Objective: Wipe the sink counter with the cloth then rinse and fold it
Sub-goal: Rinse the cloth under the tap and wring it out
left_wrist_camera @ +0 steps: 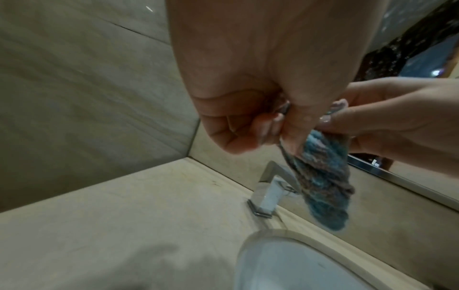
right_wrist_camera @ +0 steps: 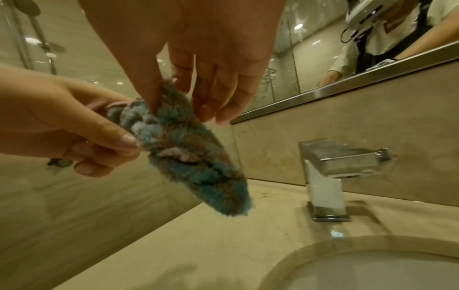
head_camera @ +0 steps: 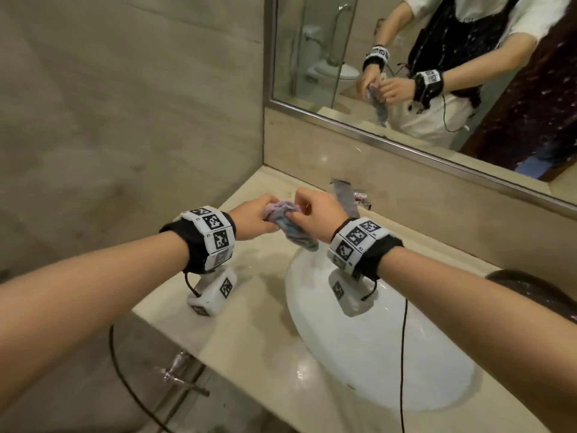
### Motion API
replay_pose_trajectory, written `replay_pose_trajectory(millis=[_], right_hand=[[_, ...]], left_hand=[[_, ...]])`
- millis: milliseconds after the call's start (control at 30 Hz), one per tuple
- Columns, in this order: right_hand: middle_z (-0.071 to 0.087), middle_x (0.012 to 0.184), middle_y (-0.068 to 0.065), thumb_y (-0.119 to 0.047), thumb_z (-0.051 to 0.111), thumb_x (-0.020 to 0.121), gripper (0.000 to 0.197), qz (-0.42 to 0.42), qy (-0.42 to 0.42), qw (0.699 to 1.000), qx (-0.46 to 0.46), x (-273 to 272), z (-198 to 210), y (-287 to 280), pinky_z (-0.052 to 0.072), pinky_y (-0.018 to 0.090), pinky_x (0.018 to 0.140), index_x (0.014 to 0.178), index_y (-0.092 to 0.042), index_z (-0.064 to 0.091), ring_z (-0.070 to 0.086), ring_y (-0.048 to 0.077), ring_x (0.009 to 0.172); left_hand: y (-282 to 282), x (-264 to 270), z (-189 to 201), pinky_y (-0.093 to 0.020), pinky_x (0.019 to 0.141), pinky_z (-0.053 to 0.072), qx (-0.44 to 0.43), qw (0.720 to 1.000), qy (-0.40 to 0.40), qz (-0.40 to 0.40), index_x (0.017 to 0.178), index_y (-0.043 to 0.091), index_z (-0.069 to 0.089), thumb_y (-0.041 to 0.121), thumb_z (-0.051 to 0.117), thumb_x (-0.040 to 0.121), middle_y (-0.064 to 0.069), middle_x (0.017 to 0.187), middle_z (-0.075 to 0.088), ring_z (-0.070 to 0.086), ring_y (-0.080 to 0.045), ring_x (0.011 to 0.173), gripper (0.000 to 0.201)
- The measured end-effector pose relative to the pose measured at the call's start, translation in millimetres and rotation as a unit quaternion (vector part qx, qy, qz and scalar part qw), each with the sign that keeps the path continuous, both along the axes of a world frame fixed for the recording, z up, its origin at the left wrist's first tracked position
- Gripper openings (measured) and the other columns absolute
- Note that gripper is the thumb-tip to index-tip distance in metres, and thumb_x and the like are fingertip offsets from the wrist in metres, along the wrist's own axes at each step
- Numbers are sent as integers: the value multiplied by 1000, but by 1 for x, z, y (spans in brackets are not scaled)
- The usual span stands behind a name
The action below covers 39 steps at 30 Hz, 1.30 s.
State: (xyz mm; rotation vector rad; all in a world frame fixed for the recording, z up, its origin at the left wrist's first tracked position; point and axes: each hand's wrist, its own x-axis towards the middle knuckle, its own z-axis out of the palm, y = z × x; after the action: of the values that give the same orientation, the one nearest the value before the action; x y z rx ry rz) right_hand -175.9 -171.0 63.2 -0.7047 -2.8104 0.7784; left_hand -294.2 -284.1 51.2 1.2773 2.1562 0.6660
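Observation:
A fluffy blue, grey and pink cloth (head_camera: 292, 229) is bunched into a twisted roll and held in the air over the sink's back rim, left of the faucet. My left hand (head_camera: 263, 218) pinches its upper end between thumb and curled fingers (left_wrist_camera: 283, 135). My right hand (head_camera: 301, 210) pinches the same end from the other side with thumb and forefinger (right_wrist_camera: 165, 94), its remaining fingers hanging straight. The cloth's (left_wrist_camera: 323, 182) lower end (right_wrist_camera: 198, 166) dangles free above the beige counter (head_camera: 249, 310). No water is seen running from the faucet.
A square chrome faucet (head_camera: 346, 195) stands behind the white oval basin (head_camera: 384, 354), close to the right of the cloth. A mirror (head_camera: 437, 73) runs along the back wall, and a tiled wall (head_camera: 125, 120) closes the left side. A valve (head_camera: 175, 370) sits below the counter edge.

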Motion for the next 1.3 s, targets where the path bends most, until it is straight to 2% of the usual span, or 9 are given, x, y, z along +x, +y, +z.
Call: replay_pose_trajectory(millis=[100,267,367,467,600,733,967,1100,1300], right_hand=[[55,76,5,-22,60,86,11,18,20,1000,-7,-22,1,-16,34,26,65,82,-14,53,49,21,74],[55,73,3,-19,59,86,14,47,57,997,-7,-54,2,-40,32,23,65,97,-11,63,49,20,71],[54,73,4,-19,60,86,15,44,78,996,-19,-68,2,-50,34,25,64,95,-8,63,48,20,71],[56,76,4,-18,62,84,13,58,128,989,-43,-76,3,-59,42,33,69,87,-5,63,52,21,74],[51,77,4,-14,62,83,11,77,133,986,-66,-91,10,-63,36,28,70,76,-7,60,47,18,76],[47,61,0,-11,60,83,32,49,165,974,-146,-101,17,-59,37,30,64,59,-24,43,44,17,67],[60,67,-4,-14,59,84,24,88,173,965,-178,-101,18,-54,46,32,68,66,-29,53,54,13,67],[65,73,12,-26,59,87,17,70,135,985,-84,-99,20,-48,50,38,73,71,-20,61,60,28,73],[57,73,7,-46,55,88,37,100,30,994,24,-90,21,-31,39,32,63,78,-11,59,51,23,70]], left_hand=[[-27,-19,1,-3,43,38,52,998,-38,13,135,18,40,11,63,85,-1,100,55,51,3,59,56],[-62,-46,-2,-9,42,37,50,993,-25,102,101,8,63,22,58,90,3,64,54,51,0,42,19],[-79,-53,0,-25,62,47,-18,992,-11,127,92,9,64,36,51,92,-10,75,62,59,-24,64,30],[-88,-58,-1,-35,93,46,-78,984,75,141,121,8,55,46,50,90,-18,116,62,59,-32,107,49],[-98,-58,0,-39,111,32,67,980,121,146,131,25,49,34,64,83,-9,136,44,39,-29,128,51],[-95,-56,7,-35,107,34,99,975,136,142,114,18,59,24,65,82,-6,127,50,43,-26,121,34],[-88,-57,13,-13,80,29,182,968,102,138,106,6,62,15,68,81,-6,109,58,50,-12,102,27],[-79,-57,14,-21,70,33,159,977,57,134,83,6,59,17,66,82,-6,85,57,50,-16,82,13],[-71,-71,25,-30,64,38,226,947,-91,210,70,23,37,2,49,92,1,66,40,43,-17,70,32]])
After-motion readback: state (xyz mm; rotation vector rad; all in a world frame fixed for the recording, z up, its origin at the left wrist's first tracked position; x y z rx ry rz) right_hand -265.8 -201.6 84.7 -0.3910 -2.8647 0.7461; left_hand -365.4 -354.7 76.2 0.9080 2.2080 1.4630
